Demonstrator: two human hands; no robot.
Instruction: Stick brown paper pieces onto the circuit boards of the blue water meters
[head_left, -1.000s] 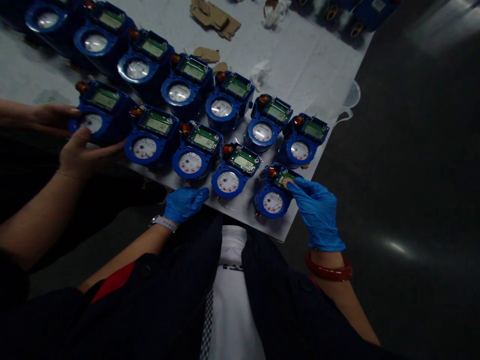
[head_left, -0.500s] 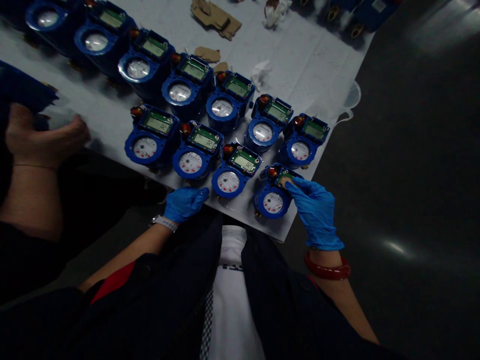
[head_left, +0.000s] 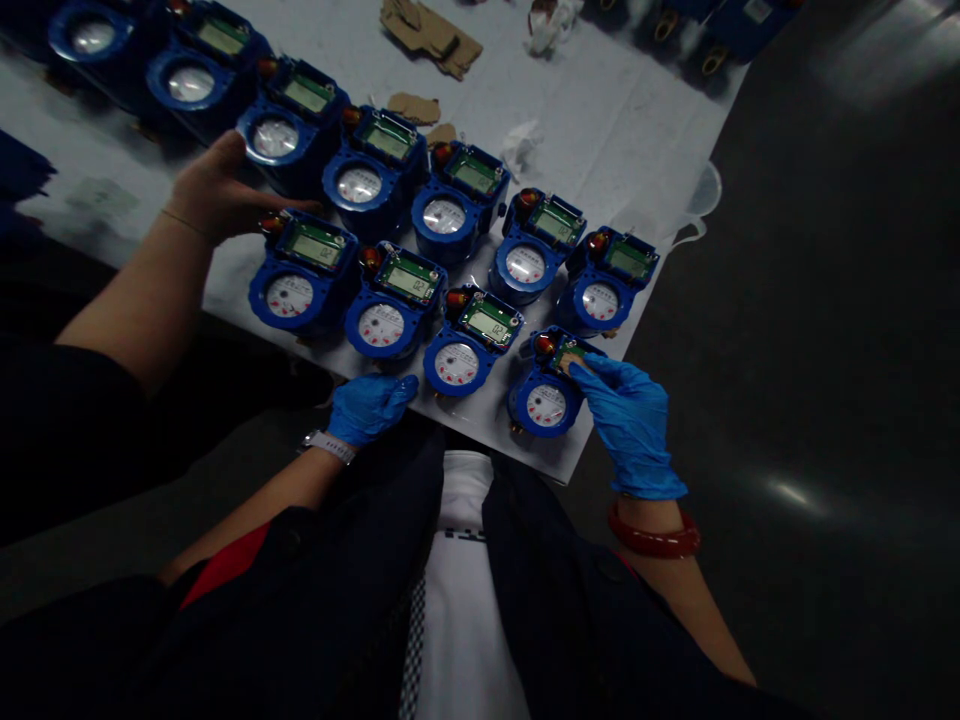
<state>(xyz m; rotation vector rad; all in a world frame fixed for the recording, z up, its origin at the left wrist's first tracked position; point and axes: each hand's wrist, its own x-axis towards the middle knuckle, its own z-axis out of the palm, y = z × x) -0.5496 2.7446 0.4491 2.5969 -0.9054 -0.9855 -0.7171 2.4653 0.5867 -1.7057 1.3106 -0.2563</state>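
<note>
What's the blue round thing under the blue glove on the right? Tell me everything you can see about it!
It's a water meter with a dark blue, plastic-looking body. It has a round white dial with red marks, a small green screen and a red-orange cap. A brass fitting pokes out at the bottom. It lies on a white sheet, and the gloved right hand's fingers touch its screen end.

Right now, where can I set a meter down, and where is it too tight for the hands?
White sheet shows between the rear meter row and the crumpled tissue, out to the sheet's right edge; another strip lies left of the co-worker's hand. It's crowded around the right hand and its meter.
</note>
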